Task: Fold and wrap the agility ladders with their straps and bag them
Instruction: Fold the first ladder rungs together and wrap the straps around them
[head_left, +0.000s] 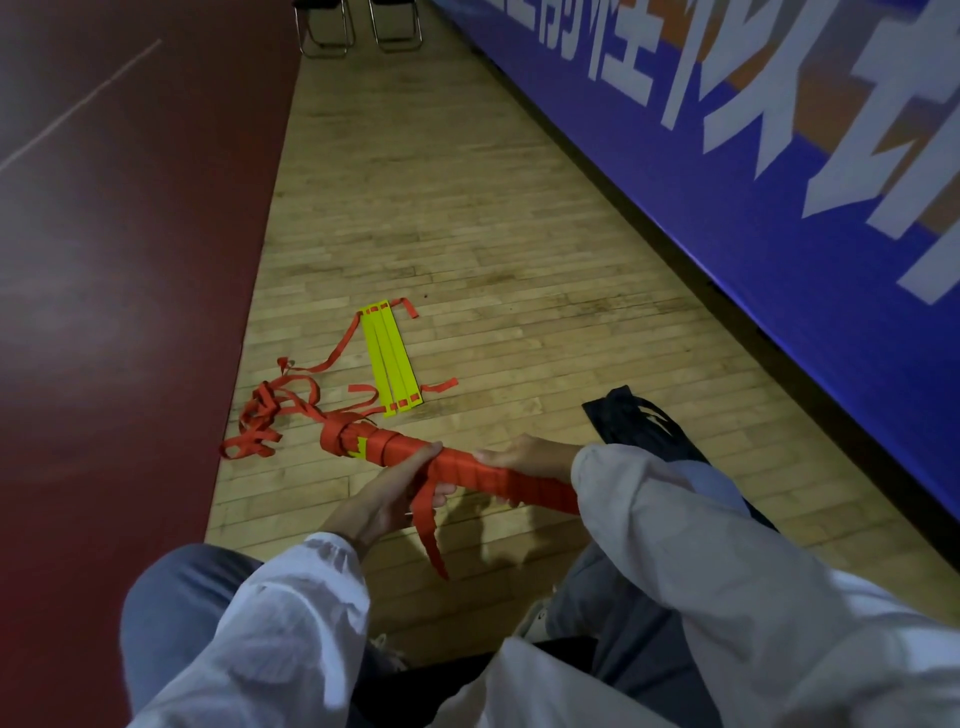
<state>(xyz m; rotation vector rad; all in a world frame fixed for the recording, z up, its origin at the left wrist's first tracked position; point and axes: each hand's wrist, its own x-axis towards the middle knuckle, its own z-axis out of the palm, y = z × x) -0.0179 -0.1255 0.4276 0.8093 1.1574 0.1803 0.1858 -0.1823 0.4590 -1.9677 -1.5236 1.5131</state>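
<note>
1. The wooden floor (467, 208) carries everything we care about. A blue banner (779, 156) runs along its right side and a dark red surface (104, 312) along its left.
2. The dark bag (639, 421) lies flat on the floor just beyond the right sleeve, which partly hides it. We cannot tell whether its mouth is open, and we judge that a thick roll could jam there.
3. The wrapped ladder (498, 475) is held above the floor between both hands. Red strap is wound round it, and yellow shows near the far end. The turns there look lumpy, so we think they could slide off if tension drops.
4. The second ladder (392, 358) lies on the floor beyond it, yellow rungs side by side, not yet wrapped.
5. The loose strap tangle (270, 415) trails from the roll's far end to the edge of the red surface. One strand appears to run on to the second ladder. Turning the roll could knot the tangle or drag that ladder along.
6. The right hand (519, 454) grips the roll near the sleeve, thumb on top. The left hand (384, 493) curls over the roll's middle.
7. The strap tail (428, 530) hangs from under the left fingers. If that pinch eases, we expect the last turns to spring loose.
</note>
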